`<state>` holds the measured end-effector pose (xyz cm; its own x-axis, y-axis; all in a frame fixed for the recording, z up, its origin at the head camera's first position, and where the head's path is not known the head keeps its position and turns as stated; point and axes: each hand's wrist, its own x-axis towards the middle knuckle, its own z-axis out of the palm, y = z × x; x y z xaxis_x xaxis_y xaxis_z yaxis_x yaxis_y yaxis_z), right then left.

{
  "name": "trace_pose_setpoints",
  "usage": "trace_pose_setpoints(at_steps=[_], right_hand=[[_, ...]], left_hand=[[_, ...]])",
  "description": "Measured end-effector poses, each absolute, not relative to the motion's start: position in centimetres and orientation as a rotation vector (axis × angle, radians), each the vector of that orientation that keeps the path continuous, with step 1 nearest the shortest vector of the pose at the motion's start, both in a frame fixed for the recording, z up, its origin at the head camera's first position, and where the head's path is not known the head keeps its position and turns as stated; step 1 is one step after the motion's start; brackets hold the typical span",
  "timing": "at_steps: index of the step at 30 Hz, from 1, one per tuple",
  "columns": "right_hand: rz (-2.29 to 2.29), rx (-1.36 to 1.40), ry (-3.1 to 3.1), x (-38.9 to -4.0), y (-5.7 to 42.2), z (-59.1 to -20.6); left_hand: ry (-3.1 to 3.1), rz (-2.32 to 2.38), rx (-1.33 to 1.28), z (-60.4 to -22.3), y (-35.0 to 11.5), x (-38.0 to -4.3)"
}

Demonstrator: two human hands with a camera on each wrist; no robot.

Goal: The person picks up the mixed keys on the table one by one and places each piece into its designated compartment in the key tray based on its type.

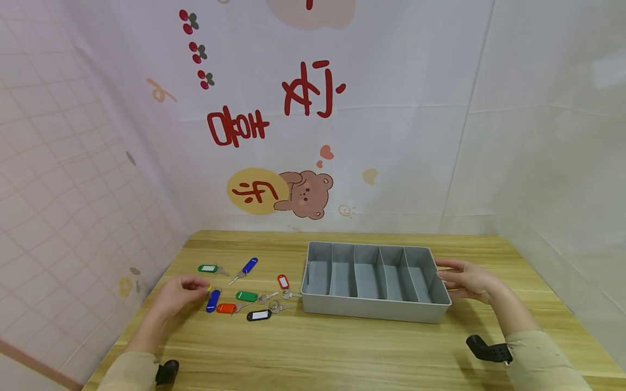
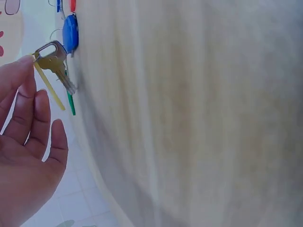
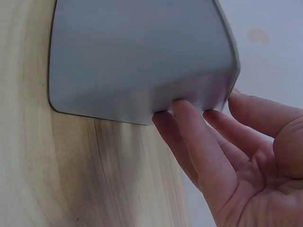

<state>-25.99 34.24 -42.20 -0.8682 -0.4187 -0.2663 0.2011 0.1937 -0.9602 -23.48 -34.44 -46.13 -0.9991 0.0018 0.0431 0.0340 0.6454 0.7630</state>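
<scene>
My left hand (image 1: 181, 296) pinches a key tag with a yellow edge (image 2: 51, 89) between thumb and fingertips, and a metal key (image 2: 55, 61) hangs from it. Just beside those fingertips lies a blue key tag (image 1: 213, 300) on the table. Over on the right, my right hand (image 1: 471, 281) rests its fingertips against the end wall of a long grey divided box (image 1: 374, 308). In the right wrist view its fingers (image 3: 201, 146) are extended to the box's side, with the thumb near the edge.
Several tagged keys lie left of the box: a green tag (image 1: 207, 268), a far blue tag (image 1: 250, 265), a red tag (image 1: 283, 281), another green tag (image 1: 246, 296), an orange tag (image 1: 226, 308) and a black-rimmed tag (image 1: 259, 315). Decorated cloth (image 1: 391, 163) hangs behind the wooden table (image 1: 313, 353).
</scene>
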Motion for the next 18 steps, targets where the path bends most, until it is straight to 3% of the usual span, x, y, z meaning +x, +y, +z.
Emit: trace_pose_setpoints(at_steps=[18], right_hand=[[-1.700,-0.190,2.014,-26.0,34.2,-42.1]], left_hand=[[-2.699,-1.467,-0.077,-43.3,-32.1,-23.9]])
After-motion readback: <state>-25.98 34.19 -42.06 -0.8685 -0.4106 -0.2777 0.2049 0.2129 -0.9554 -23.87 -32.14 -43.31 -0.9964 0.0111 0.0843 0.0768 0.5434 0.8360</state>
